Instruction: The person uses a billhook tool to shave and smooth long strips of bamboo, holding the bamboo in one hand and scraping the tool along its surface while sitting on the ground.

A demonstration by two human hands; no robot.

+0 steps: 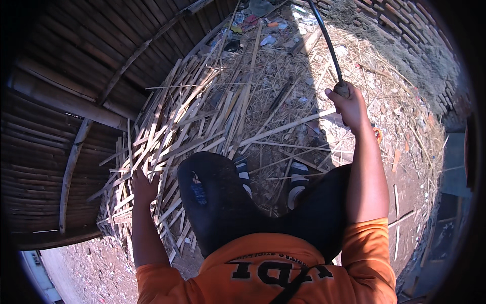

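Note:
My right hand (352, 105) is closed round the wooden handle (342, 90) of a machete, raised over the ground at the right. Its long, narrow, dark blade (330, 45) points away from me and runs out of view at the top. At the left, my left hand (145, 188) reaches down to a loose pile of split bamboo strips (174, 129), thumb and fingers apart. One upright strip (129, 147) ends by its fingertips; whether they touch it is unclear. A longer pale strip (288, 126) slants across the ground toward my right wrist.
A slatted bamboo wall (45, 121) stands close on the left, a brick wall (405, 30) at the far right. Straw and scraps (374, 76) litter the sunlit ground. My knees (207, 187) are bent, with my striped feet (298, 177) between them. Plastic rubbish (268, 40) lies farther off.

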